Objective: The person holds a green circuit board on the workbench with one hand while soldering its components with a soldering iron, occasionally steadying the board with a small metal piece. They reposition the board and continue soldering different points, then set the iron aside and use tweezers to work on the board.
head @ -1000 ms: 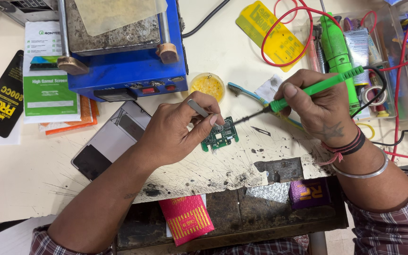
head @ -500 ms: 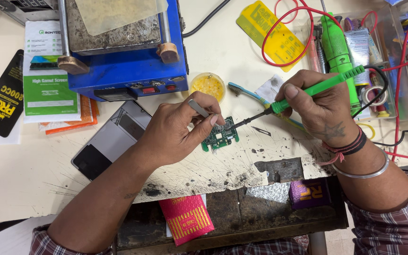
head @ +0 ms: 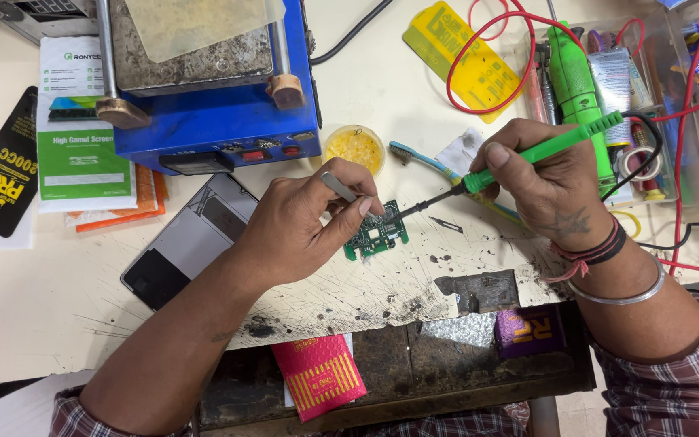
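A small green circuit board (head: 376,235) lies on the scarred white bench top. My left hand (head: 301,222) rests just left of it and pinches metal tweezers (head: 339,187), their tips down at the board's top edge. My right hand (head: 545,180) grips a green-handled soldering iron (head: 545,150) like a pen; its dark tip reaches left to the same top edge of the board. A black cord runs from the iron's back end to the right.
A blue heating machine (head: 212,89) stands at the back left, with a phone back panel (head: 184,243) in front of it. A round pot of yellow paste (head: 353,147), a toothbrush (head: 426,159), red wires (head: 495,48) and a clear tool tray (head: 649,89) crowd the back right.
The soldering iron tip has edged slightly toward the board's top edge. Both hands otherwise hold the same pose.
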### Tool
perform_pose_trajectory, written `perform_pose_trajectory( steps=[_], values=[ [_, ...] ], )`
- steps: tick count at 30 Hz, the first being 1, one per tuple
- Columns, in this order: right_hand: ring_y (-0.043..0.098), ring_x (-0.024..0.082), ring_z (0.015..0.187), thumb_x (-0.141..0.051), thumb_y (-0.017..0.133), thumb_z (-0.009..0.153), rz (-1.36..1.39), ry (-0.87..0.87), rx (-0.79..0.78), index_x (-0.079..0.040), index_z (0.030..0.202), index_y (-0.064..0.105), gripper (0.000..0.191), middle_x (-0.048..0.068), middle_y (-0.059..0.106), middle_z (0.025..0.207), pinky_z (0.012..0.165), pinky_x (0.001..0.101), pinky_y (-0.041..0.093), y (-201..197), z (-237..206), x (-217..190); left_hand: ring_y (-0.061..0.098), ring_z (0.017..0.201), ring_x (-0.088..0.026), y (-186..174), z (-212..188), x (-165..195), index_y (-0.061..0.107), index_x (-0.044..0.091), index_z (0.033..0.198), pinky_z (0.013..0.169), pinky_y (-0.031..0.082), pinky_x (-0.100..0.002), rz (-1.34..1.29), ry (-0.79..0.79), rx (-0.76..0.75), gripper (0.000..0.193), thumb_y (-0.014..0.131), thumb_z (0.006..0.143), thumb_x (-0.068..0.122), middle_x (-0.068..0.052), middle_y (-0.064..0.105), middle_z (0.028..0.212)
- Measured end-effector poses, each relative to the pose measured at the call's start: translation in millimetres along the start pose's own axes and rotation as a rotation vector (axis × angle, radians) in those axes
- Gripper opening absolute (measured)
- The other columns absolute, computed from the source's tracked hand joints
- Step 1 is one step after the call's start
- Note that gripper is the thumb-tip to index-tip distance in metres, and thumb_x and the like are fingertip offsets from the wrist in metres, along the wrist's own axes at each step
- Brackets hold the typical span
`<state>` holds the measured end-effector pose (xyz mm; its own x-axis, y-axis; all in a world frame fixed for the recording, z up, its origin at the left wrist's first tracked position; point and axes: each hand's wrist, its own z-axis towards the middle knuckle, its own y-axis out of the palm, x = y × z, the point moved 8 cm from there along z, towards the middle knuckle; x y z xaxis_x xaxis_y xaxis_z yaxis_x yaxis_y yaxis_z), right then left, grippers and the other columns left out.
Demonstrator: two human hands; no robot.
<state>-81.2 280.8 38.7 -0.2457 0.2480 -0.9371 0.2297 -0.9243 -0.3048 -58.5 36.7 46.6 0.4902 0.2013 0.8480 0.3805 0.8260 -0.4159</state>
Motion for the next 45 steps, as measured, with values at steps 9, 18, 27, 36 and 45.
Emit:
perform_pose_trajectory(
  steps=[9,18,27,36,45],
  values=[
    [0.064,0.011,0.068,-0.016,0.058,0.108,-0.005,-0.011,-0.002,0.003,0.095,0.067,0.025,0.008,0.069,0.081,0.063,0.025,0.052,-0.1,0.9,-0.7,0.079,0.086,-0.012,0.6,0.2,-3.0,0.056,0.008,0.11,0.071,0.063,-0.026,-0.008,-0.021,-0.002,0.007,0.061,0.105,0.01,-0.002,0.077,0.096],
    [0.063,0.011,0.069,-0.015,0.059,0.109,0.026,0.0,0.008,0.004,0.095,0.067,0.024,0.008,0.068,0.082,0.063,0.0249,0.052,-1.2,0.5,0.6,0.079,0.086,-0.012,0.4,-0.3,-3.2,0.056,0.008,0.11,0.073,0.063,-0.027,-0.03,-0.036,0.004,0.007,0.061,0.106,0.012,-0.002,0.077,0.096],
    [0.063,0.01,0.069,-0.016,0.059,0.109,0.012,-0.005,0.018,0.004,0.096,0.067,0.025,0.008,0.069,0.082,0.063,0.0246,0.052,-1.1,1.1,-0.8,0.079,0.085,-0.011,0.3,-0.5,-3.3,0.056,0.008,0.109,0.072,0.063,-0.027,-0.016,-0.038,0.001,0.007,0.061,0.106,0.012,-0.002,0.077,0.096],
    [0.062,0.01,0.067,-0.016,0.059,0.109,0.008,0.021,0.028,0.003,0.096,0.068,0.025,0.007,0.068,0.079,0.062,0.0245,0.051,-2.2,0.8,2.9,0.079,0.086,-0.012,-0.1,-0.4,-0.1,0.057,0.008,0.109,0.072,0.063,-0.027,0.008,-0.026,0.002,0.007,0.061,0.105,0.012,-0.002,0.077,0.096],
    [0.062,0.01,0.068,-0.015,0.059,0.107,0.016,0.011,0.013,0.003,0.094,0.068,0.024,0.007,0.069,0.081,0.062,0.0245,0.051,-2.2,0.1,3.4,0.078,0.082,-0.012,-0.9,-0.1,1.8,0.056,0.008,0.109,0.068,0.062,-0.027,0.015,-0.013,0.004,0.007,0.062,0.105,0.011,-0.002,0.077,0.095]
  ],
)
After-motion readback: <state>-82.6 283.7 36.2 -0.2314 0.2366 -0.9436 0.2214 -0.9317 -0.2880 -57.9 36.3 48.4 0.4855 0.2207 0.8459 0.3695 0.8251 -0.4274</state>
